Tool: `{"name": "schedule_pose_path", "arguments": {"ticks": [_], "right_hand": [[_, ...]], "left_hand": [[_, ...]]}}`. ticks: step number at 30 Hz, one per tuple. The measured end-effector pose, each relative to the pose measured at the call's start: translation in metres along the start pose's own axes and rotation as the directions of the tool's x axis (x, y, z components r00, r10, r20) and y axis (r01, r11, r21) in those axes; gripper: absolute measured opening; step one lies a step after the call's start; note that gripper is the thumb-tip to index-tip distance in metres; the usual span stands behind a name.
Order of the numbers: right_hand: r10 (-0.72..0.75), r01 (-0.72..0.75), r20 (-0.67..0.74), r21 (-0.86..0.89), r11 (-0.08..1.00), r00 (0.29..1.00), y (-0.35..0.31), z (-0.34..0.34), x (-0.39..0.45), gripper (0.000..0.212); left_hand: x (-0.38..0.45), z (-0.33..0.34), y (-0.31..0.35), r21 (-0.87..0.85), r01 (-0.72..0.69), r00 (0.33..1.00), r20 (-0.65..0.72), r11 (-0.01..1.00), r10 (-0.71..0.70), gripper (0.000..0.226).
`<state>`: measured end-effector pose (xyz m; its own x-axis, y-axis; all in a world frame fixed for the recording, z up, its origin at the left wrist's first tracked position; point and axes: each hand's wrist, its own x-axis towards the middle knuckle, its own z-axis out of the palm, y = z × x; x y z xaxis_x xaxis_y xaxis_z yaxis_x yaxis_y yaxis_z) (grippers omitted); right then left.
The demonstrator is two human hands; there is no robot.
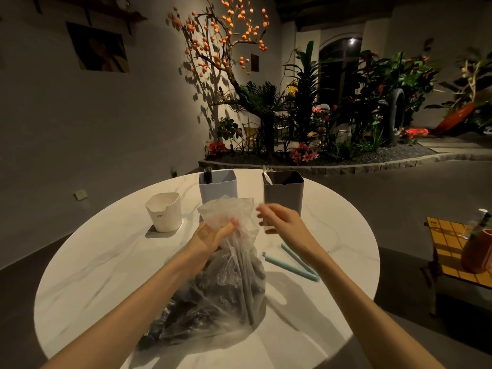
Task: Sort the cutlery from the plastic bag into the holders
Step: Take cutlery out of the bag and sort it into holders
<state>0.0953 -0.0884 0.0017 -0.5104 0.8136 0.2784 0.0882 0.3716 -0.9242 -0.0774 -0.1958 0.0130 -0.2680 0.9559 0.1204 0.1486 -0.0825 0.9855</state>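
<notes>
A: What are we working with on this round table?

B: A white top with faint grey veins, like marble, smooth and glossy. In the middle we have the plastic bag, thin, clear and crinkled, bulging with dark cutlery whose long handles show through the film.

A: And the holders?

B: Three at the far side, all squarish tubs with rounded corners and a small notch in the rim. The white holder on the left is short and looks matte. The pale blue holder is taller, with dark fork tines poking up at its left corner. The dark grey holder on the right has shiny metal spoons leaning in its left corner.

A: How do we hold the bag?

B: Our left hand is clenched around the bunched neck of the bag, so the mouth ruffles up above the fingers. The body of the bag sags below and rests on the table.

A: And the other hand?

B: Our right hand hovers just right of the bag's mouth, fingers loosely curled and spread, grasping nothing that we can make out; the fingertips are blurred.

A: Anything else nearby?

B: A pale teal sealing clip, two slim rods joined at one end, lies on the table right of the bag.
</notes>
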Motion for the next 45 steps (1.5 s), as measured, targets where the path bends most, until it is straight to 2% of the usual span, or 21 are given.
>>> {"name": "schedule_pose_path", "arguments": {"ticks": [1, 3, 5, 7, 10, 13, 15, 18, 21, 23, 24, 27, 29, 31, 33, 35, 37, 38, 40, 42, 45], "right_hand": [[-0.005, 0.002, 0.084, 0.044, 0.999, 0.996, -0.014, 0.003, 0.000, 0.057], [-0.048, 0.055, 0.149, -0.044, 0.998, 0.988, -0.034, 0.012, 0.000, 0.063], [-0.167, 0.175, 0.059, -0.164, 0.971, 0.984, -0.043, 0.018, 0.000, 0.046], [-0.238, 0.232, -0.055, -0.097, 0.968, 0.970, -0.047, 0.018, 0.000, 0.022], [-0.114, 0.124, -0.170, 0.046, 0.991, 0.979, -0.041, 0.013, 0.001, 0.023], [0.031, -0.039, -0.184, -0.038, 0.999, 0.982, -0.030, 0.009, 0.000, 0.023], [0.043, -0.059, -0.149, -0.106, 0.993, 0.988, -0.028, 0.010, -0.005, 0.022], [-0.143, 0.082, -0.190, -0.296, 0.952, 0.971, -0.033, 0.012, -0.014, 0.044], [-0.453, 0.333, -0.223, -0.424, 0.842, 0.863, -0.048, 0.014, -0.027, 0.042], [-0.604, 0.478, -0.091, -0.524, 0.705, 0.792, -0.055, 0.013, -0.034, 0.033], [-0.609, 0.525, 0.016, -0.527, 0.669, 0.793, -0.059, 0.012, -0.038, 0.031], [-0.478, 0.545, 0.277, -0.557, 0.627, 0.834, -0.060, 0.012, -0.045, 0.026], [-0.404, 0.512, 0.316, -0.575, 0.638, 0.858, -0.057, 0.012, -0.049, 0.020], [-0.296, 0.454, 0.352, -0.566, 0.689, 0.888, -0.054, 0.014, -0.052, 0.023], [-0.208, 0.397, 0.373, -0.554, 0.732, 0.904, -0.053, 0.017, -0.056, 0.023], [-0.075, 0.260, 0.395, -0.441, 0.859, 0.916, -0.055, 0.017, -0.060, 0.021], [0.072, 0.099, 0.444, -0.351, 0.931, 0.893, -0.055, 0.015, -0.063, 0.017], [0.109, 0.063, 0.445, -0.354, 0.933, 0.889, -0.053, 0.015, -0.064, 0.015], [0.064, 0.104, 0.378, -0.407, 0.907, 0.924, -0.048, 0.016, -0.062, 0.019], [-0.095, 0.258, 0.317, -0.526, 0.811, 0.944, -0.041, 0.018, -0.058, 0.030], [-0.219, 0.416, 0.394, -0.532, 0.738, 0.893, -0.033, 0.024, -0.053, 0.025]], "left_hand": [[0.001, 0.000, 0.004, 0.028, -0.016, 1.000, -0.024, 0.999, 0.017, 0.033], [-0.001, 0.000, 0.014, 0.106, -0.057, 0.998, -0.018, 0.993, 0.059, 0.020], [-0.004, -0.004, 0.019, 0.142, -0.084, 0.996, 0.034, 0.986, 0.080, 0.021], [-0.008, -0.013, 0.023, 0.135, -0.092, 0.995, 0.041, 0.987, 0.087, 0.027], [-0.015, -0.029, 0.026, 0.105, -0.055, 0.999, 0.005, 0.993, 0.054, 0.036], [-0.019, -0.039, 0.025, 0.080, 0.009, 0.999, -0.038, 0.997, -0.006, 0.036], [-0.023, -0.040, 0.022, 0.072, 0.024, 0.999, -0.041, 0.997, -0.021, 0.034], [-0.031, -0.039, 0.021, 0.063, 0.028, 0.999, -0.039, 0.998, -0.025, 0.029], [-0.037, -0.040, 0.023, 0.015, 0.017, 1.000, -0.011, 1.000, -0.017, 0.021], [-0.039, -0.042, 0.023, -0.001, 0.019, 1.000, -0.016, 1.000, -0.019, 0.017], [-0.040, -0.042, 0.022, 0.008, 0.016, 1.000, -0.010, 1.000, -0.016, 0.016], [-0.043, -0.039, 0.020, 0.040, 0.025, 1.000, 0.016, 0.999, -0.026, 0.030], [-0.042, -0.038, 0.019, 0.015, 0.051, 0.997, 0.050, 0.999, -0.051, 0.050], [-0.044, -0.030, 0.022, 0.038, 0.085, 0.995, 0.044, 0.996, -0.087, 0.056], [-0.046, -0.018, 0.026, 0.107, 0.065, 0.996, -0.062, 0.992, -0.059, 0.051], [-0.045, -0.009, 0.023, 0.242, 0.010, 0.977, -0.210, 0.970, 0.042, 0.033], [-0.045, -0.007, 0.022, 0.358, 0.022, 0.965, -0.252, 0.933, 0.074, 0.020], [-0.045, -0.009, 0.020, 0.387, 0.045, 0.972, -0.228, 0.921, 0.048, 0.024], [-0.046, -0.014, 0.014, 0.412, 0.066, 0.993, -0.118, 0.909, -0.019, 0.040], [-0.051, -0.014, 0.006, 0.449, 0.030, 0.999, 0.014, 0.893, -0.041, 0.061], [-0.057, -0.007, -0.006, 0.546, -0.144, 0.990, 0.083, 0.825, 0.118, 0.095]]}}
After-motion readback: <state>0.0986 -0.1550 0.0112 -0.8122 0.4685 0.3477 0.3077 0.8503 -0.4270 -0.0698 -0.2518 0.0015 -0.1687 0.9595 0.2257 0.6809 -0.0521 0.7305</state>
